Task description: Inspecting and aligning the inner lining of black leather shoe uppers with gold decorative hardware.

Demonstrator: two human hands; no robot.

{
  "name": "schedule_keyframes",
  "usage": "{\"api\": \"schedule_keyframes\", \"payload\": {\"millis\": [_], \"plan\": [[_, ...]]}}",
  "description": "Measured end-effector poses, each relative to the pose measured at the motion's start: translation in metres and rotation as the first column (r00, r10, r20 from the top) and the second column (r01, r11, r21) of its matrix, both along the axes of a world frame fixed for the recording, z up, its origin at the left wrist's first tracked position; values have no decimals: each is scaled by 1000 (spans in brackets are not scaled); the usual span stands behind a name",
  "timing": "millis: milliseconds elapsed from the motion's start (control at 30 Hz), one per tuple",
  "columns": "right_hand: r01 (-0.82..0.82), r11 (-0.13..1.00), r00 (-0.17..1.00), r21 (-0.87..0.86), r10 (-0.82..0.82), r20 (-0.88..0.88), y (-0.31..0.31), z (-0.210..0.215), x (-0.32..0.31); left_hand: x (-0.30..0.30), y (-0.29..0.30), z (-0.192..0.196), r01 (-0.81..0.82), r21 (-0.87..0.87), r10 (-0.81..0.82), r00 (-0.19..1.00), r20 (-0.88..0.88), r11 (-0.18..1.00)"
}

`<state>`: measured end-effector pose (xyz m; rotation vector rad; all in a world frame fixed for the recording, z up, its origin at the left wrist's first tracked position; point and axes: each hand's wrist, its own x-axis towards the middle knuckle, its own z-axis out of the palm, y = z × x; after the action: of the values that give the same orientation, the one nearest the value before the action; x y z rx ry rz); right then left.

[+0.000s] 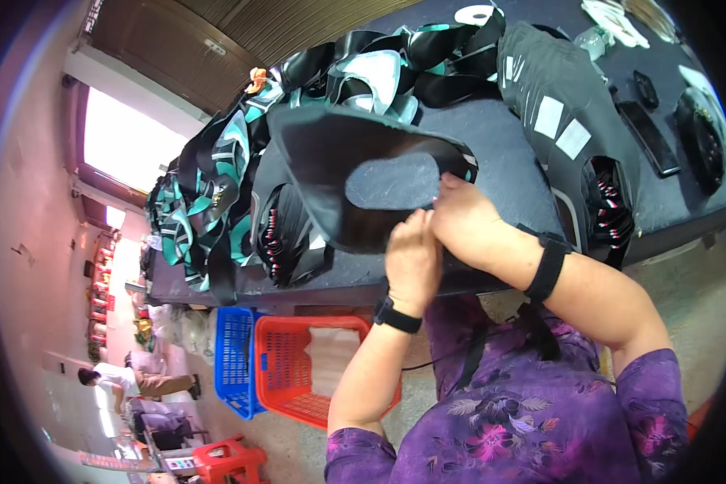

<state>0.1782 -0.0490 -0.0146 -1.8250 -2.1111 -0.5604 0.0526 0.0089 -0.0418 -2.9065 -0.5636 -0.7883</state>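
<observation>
A black shoe upper (319, 173) with an oval opening is held up above the dark table (500, 153). My left hand (414, 256) pinches its near edge, below the opening. Right beside it, my right hand (462, 211) has its fingers closed on the narrow right end of the same piece. The two hands almost touch, and the fingertips are partly hidden. Behind and to the left of the upper lies a heap of black and teal shoe uppers (371, 77). Close by on the left is a nested stack of black uppers (276, 234).
To the right lies a long stack of dark uppers (569, 121) with white labels. Beyond it are a black phone (648, 137) and a roll of white tape (473, 14). Below the table edge stand a red basket (281, 367) and a blue basket (231, 363). A person (121, 379) is far left.
</observation>
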Motion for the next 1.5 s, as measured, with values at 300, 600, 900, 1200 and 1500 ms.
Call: {"api": "schedule_keyframes", "payload": {"millis": [300, 600, 900, 1200, 1500], "plan": [[-217, 975, 939, 51, 223, -262, -31, -41, -2, -29, 10, -16, 248, -251, -255, 967, 5, 936], [-423, 906, 801, -27, 361, -477, -21, -25, 18, -19, 9, -19, 158, -338, -153, 987, 41, 928], [-378, 880, 902, -288, 421, 100, 5, 9, 22, -52, -2, 1, 234, -259, -268, 958, -105, 937], [-267, 935, 939, -232, 307, 156, 6, 5, -8, -96, 9, -4, 106, -216, -117, 992, -38, 971], [-302, 917, 947, -259, 321, 31, 27, -29, -28, -97, 40, -42, 106, -99, -101, 993, 55, 989]]}}
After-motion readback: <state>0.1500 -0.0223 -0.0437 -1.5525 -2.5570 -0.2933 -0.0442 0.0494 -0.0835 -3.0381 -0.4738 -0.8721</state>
